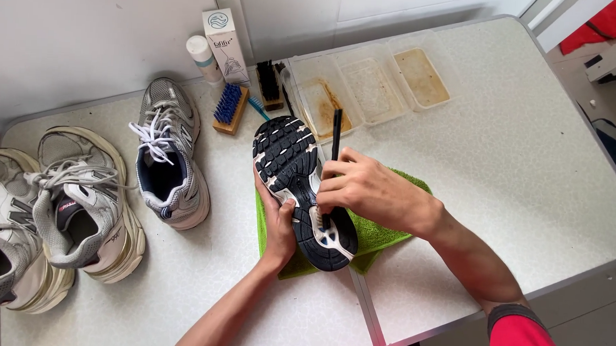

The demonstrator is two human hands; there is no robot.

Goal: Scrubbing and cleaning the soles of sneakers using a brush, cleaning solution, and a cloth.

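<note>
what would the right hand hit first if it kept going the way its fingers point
The right hand points left across the upturned shoe. Past that sole, the grey sneaker standing on the table looks first in line, though depth is unclear.

It looked like a makeshift shoe-cleaning corner in a home: a speckled folding table against a white wall held worn sneakers, brushes, stained plastic trays and a cleaner bottle.
</note>
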